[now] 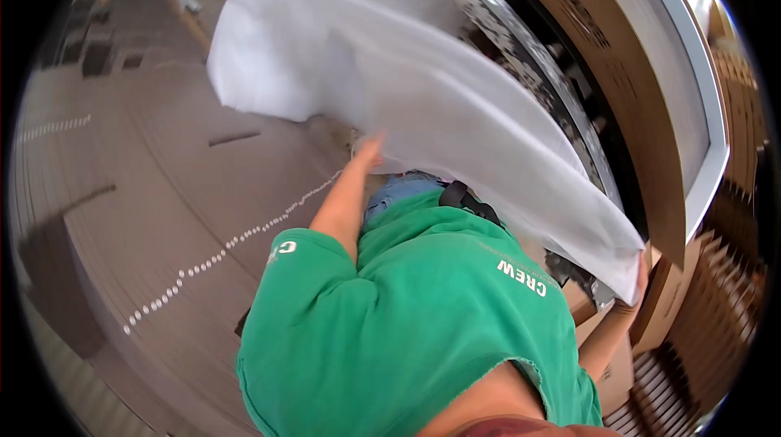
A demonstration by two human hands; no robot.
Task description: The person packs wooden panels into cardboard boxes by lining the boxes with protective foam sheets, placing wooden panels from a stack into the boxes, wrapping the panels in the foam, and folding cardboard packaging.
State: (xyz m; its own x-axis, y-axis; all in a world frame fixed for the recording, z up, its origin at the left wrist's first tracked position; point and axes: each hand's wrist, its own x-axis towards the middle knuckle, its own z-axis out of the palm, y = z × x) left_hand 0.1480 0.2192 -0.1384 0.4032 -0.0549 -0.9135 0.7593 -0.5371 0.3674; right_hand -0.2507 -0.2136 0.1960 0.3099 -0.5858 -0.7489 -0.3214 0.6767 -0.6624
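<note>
One head view only. We look steeply down from our head, close over our green shirt (423,331); floor (163,193) left, cardboard boxes (643,95) upper right.

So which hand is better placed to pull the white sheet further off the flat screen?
Probably the right hand: it grips the lower corner of the white sheet beside the screen and cardboard box. The left hand only reaches the sheet's middle edge, grip unclear.
</note>
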